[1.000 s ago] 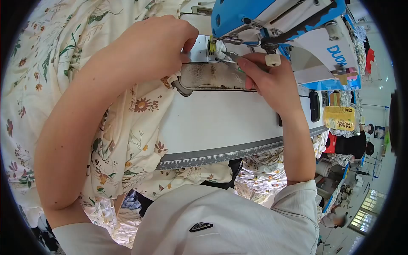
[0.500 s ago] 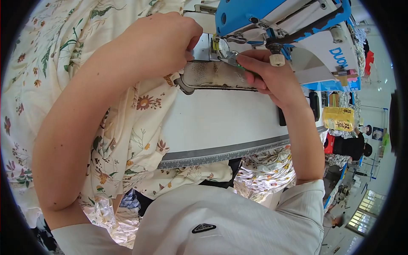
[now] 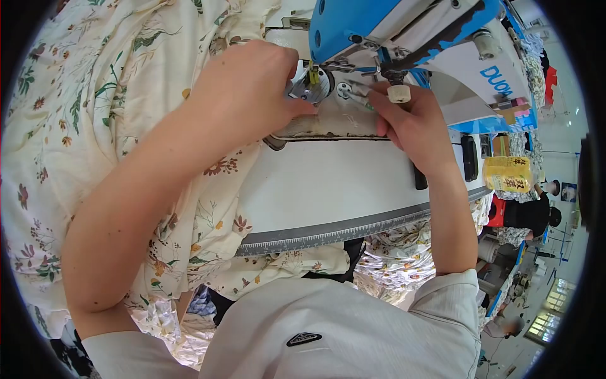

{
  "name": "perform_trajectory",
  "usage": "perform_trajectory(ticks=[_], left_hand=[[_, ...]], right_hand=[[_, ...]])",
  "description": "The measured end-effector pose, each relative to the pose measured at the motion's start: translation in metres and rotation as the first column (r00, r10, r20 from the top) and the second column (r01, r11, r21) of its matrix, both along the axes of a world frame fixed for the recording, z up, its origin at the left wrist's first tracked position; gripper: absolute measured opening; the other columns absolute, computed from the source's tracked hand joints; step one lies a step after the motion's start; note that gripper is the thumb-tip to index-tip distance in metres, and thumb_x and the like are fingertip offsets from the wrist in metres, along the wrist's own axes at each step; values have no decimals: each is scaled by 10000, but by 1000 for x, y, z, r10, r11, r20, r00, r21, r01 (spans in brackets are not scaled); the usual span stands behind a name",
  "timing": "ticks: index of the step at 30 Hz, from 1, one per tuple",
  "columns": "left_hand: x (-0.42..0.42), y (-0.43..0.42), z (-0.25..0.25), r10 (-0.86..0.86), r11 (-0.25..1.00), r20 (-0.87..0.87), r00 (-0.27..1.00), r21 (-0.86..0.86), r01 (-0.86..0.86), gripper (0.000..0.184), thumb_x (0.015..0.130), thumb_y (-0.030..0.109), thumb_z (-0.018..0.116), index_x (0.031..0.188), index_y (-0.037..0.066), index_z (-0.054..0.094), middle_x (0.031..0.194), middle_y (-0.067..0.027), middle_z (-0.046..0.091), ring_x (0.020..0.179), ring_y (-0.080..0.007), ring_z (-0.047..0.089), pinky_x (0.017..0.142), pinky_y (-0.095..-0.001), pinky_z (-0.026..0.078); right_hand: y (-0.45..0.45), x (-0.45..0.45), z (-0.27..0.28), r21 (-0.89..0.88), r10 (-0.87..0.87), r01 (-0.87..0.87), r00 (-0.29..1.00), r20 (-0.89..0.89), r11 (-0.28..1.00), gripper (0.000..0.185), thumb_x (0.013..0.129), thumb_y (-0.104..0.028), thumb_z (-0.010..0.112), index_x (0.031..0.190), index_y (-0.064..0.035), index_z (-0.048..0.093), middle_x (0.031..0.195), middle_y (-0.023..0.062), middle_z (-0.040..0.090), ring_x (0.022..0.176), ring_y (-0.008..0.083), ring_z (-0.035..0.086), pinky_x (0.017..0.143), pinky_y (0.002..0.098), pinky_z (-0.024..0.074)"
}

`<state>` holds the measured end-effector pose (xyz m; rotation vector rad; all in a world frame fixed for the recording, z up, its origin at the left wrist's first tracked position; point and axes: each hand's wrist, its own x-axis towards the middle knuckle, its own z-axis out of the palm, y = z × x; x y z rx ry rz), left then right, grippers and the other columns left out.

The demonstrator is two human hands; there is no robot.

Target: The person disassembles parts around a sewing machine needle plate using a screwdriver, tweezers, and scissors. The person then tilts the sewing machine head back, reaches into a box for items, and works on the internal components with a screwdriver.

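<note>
My left hand (image 3: 268, 85) is at the needle area of a blue and white sewing machine (image 3: 499, 79), its thumb stretched out and its fingers bent round the edge of a metal plate (image 3: 300, 90). Round metal parts (image 3: 323, 82) show beside the plate. My right hand (image 3: 410, 120) holds small metal tweezers (image 3: 358, 95) between thumb and fingers, with a small round metal part (image 3: 344, 90) at their tip. Cream floral fabric (image 3: 208, 183) lies under and around my left arm.
A ruler strip (image 3: 315, 237) runs along the table's front edge. To the right are a black object (image 3: 469, 158) and a yellow-labelled container (image 3: 508, 174). Another person (image 3: 530, 213) is in the right background.
The plate beneath the needle has shifted and tilted under my left hand, showing round parts beside it. My right hand has drawn slightly back, with a round metal part now at the tweezers' tip.
</note>
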<state>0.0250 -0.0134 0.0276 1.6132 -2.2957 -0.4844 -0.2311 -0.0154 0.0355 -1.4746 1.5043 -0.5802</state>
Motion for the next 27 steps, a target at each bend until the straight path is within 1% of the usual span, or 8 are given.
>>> perform_trajectory(ticks=[5,6,9,14,17,22,26,27], left_hand=[[-19,4,-12,50,994,-31,998,-93,-53,401,806,338,880,920,-18,735,905,-198,742,842,-388,739,747,-482,585],[-20,5,-10,42,994,-24,999,-98,-44,401,806,338,880,920,-18,735,905,-198,742,842,-388,739,747,-482,585],[-21,9,-3,68,986,-68,995,158,-57,375,831,344,860,899,0,727,893,-194,727,851,-385,737,747,-485,587],[-23,45,3,-125,984,-81,989,119,134,296,879,291,816,902,8,732,910,-169,730,858,-376,734,745,-485,588],[-29,58,-5,-176,982,-3,984,-68,175,207,910,222,774,933,20,733,920,-137,737,858,-364,734,739,-482,588],[-21,44,5,-157,987,30,987,36,155,192,909,205,769,981,33,720,942,-111,746,867,-363,733,731,-479,585],[-17,40,4,-178,982,-72,981,48,181,230,905,225,774,1053,58,718,961,-113,744,867,-369,730,724,-476,584],[-19,40,4,-163,985,-62,985,52,167,247,904,228,775,1078,63,718,963,-113,744,869,-374,728,718,-479,583]], right_hand=[[-2,9,-12,-218,-58,50,998,-31,975,256,1013,-212,720,1184,-22,742,667,8,649,499,51,493,454,248,339],[-3,10,-13,-222,-66,59,998,-22,973,256,1013,-212,720,1184,-22,742,667,8,649,499,51,493,454,248,339],[-8,11,-16,-138,79,-87,995,-61,987,246,1015,-181,701,1203,-27,737,668,9,661,529,56,525,472,254,371],[12,-2,7,-85,106,-111,993,-57,990,247,1014,-150,684,1228,-36,732,673,14,664,554,53,536,502,253,391],[19,-12,12,-194,-28,2,991,-132,981,227,983,-96,649,1175,-16,742,689,71,695,594,130,616,590,325,482],[26,-24,2,-309,-92,64,993,-76,949,214,986,-84,657,1173,-42,753,657,82,673,566,145,594,588,327,470],[30,-27,1,-399,-132,15,954,-269,917,198,971,-69,677,1153,-56,754,697,101,685,613,209,633,622,364,501],[24,-29,-5,-529,-116,-100,926,-360,842,191,962,-65,684,1139,-62,755,723,106,692,647,239,644,642,382,513]])
